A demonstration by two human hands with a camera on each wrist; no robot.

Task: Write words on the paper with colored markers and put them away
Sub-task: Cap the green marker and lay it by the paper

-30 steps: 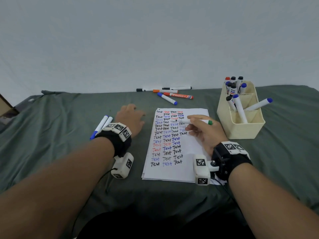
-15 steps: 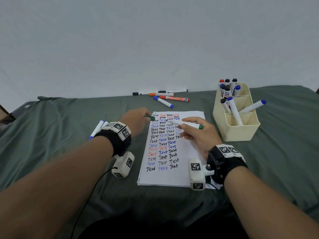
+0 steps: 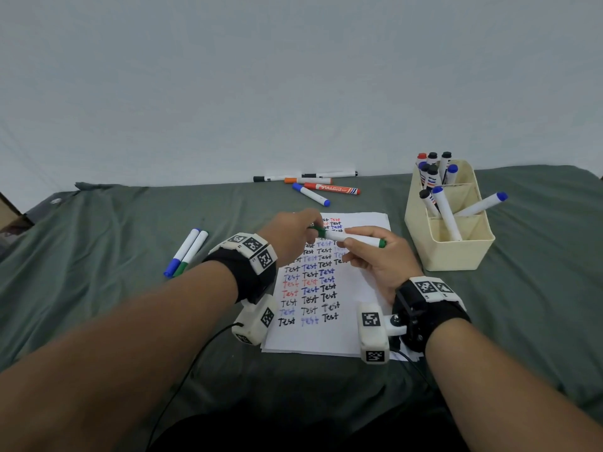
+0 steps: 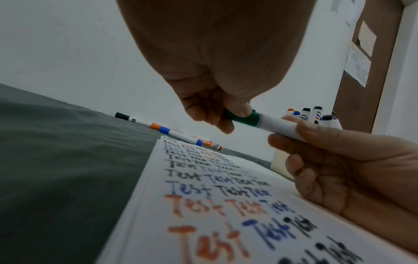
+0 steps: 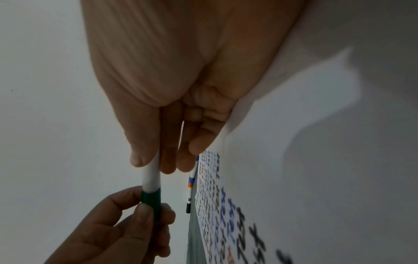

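A white sheet of paper (image 3: 355,334) covered with rows of "Test" in black, blue and red lies on the green cloth. Above its upper part both hands hold one green marker (image 3: 354,238) level. My right hand (image 3: 378,252) grips the white barrel (image 5: 151,176). My left hand (image 3: 295,234) pinches the green cap (image 4: 243,118), which sits on the barrel's end. In the right wrist view the cap (image 5: 150,198) meets the barrel with no gap showing.
A cream organizer (image 3: 456,252) with several upright markers stands right of the paper. Several loose markers (image 3: 311,185) lie at the far edge near the wall. Two markers (image 3: 187,252) lie left of my left wrist. Green cloth (image 3: 98,272) covers the table.
My left hand came from the cloth with the green cap to the marker's tip. The right hand lifted the marker off the paper, and the cap now sits on the barrel.
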